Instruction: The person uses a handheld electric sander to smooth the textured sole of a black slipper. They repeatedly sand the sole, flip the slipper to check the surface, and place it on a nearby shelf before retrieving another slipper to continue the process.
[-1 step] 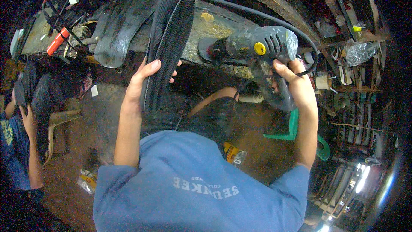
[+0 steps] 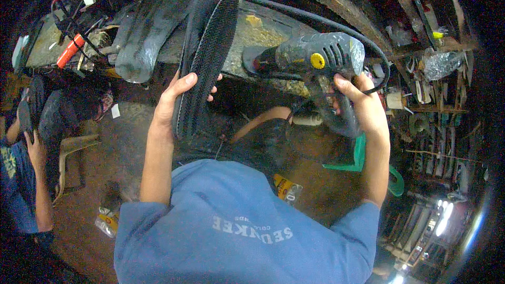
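My left hand (image 2: 179, 89) grips two long black textured sole pieces (image 2: 205, 52), held upright side by side at the front of the worn bench (image 2: 252, 31). My right hand (image 2: 357, 94) is closed round the handle of a grey power tool (image 2: 321, 47) with a yellow knob. Its dark round head (image 2: 252, 59) points left toward the soles, with a gap between them. A black cord (image 2: 294, 9) arches over the tool and down past my right hand. A smooth dark sole-shaped piece (image 2: 142, 47) lies on the bench left of what I hold.
An orange-handled tool (image 2: 70, 51) lies among clutter on the bench's left. A co-worker's hand (image 2: 34, 144) holds a dark piece at far left, near a beige chair (image 2: 73, 147). A green plastic object (image 2: 357, 152) stands below; cluttered shelves (image 2: 436, 94) fill the right.
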A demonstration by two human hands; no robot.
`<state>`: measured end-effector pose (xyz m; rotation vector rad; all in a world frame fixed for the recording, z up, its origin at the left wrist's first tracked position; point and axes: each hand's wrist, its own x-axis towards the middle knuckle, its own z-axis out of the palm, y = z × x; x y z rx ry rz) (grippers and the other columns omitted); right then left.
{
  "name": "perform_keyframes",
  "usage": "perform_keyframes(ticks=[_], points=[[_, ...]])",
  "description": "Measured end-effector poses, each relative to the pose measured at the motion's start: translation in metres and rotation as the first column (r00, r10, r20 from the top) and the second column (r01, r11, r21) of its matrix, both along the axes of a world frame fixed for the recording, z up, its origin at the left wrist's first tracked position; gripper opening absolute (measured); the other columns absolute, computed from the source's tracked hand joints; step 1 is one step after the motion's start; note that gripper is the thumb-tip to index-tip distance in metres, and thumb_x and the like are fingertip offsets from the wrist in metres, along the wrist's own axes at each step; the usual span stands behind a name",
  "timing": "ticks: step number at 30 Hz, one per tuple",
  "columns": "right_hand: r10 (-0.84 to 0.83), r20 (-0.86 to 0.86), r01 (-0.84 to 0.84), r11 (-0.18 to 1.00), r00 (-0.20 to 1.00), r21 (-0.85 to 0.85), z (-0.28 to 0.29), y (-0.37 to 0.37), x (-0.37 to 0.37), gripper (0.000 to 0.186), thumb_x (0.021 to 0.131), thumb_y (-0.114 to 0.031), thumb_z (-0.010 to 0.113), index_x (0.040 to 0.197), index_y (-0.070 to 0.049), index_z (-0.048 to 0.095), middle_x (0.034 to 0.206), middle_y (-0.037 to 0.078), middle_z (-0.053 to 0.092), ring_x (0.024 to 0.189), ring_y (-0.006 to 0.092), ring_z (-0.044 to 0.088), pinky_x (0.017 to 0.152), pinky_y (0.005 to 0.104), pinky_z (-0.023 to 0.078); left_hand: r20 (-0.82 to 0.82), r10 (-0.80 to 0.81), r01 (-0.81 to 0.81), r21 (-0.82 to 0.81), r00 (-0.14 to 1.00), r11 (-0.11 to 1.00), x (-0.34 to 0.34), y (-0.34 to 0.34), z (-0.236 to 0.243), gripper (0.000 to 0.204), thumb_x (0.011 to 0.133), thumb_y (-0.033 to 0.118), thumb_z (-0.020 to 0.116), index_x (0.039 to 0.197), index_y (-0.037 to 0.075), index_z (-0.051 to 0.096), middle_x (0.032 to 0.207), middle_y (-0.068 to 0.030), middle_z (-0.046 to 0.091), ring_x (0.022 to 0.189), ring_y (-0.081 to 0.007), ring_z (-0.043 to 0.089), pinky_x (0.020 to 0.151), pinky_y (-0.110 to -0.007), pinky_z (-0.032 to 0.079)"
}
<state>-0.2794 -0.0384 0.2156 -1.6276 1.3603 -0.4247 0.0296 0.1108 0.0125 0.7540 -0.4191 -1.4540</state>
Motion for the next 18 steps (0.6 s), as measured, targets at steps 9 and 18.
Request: perform_keyframes(ticks=[9, 18], points=[[-0.098, -0.037, 0.097, 0.995, 0.995, -0.032, 0.005, 0.012, -0.030, 0.035, 0.101, -0.026, 0.073, 0.128, -0.005, 0.066, 0.097, 0.005, 0.071, 0.071, 0.0138, 0.063, 0.065, 0.0290, 0.052, -0.005, -0.035, 0.034, -0.012, 0.999, 0.999, -0.007, -0.009, -0.002, 0.067, 0.096, 0.039, 0.071, 0.146, -0.003, 0.055, 0.127, -0.0200, 0.072, 0.100, -0.0215, 0.073, 0.085, -0.035, 0.062], [-0.275, -0.047, 0.271, 0.959, 0.960, -0.081, 0.007, -0.014, -0.078, 0.030, 0.101, -0.032, 0.075, 0.115, -0.007, 0.066, 0.091, 0.003, 0.069, 0.069, 0.0126, 0.062, 0.062, 0.0283, 0.049, 0.005, -0.074, 0.074, -0.028, 0.997, 0.997, -0.010, -0.019, -0.004, 0.063, 0.098, 0.037, 0.069, 0.146, -0.003, 0.055, 0.127, -0.0194, 0.072, 0.102, -0.0218, 0.072, 0.086, -0.035, 0.061]])
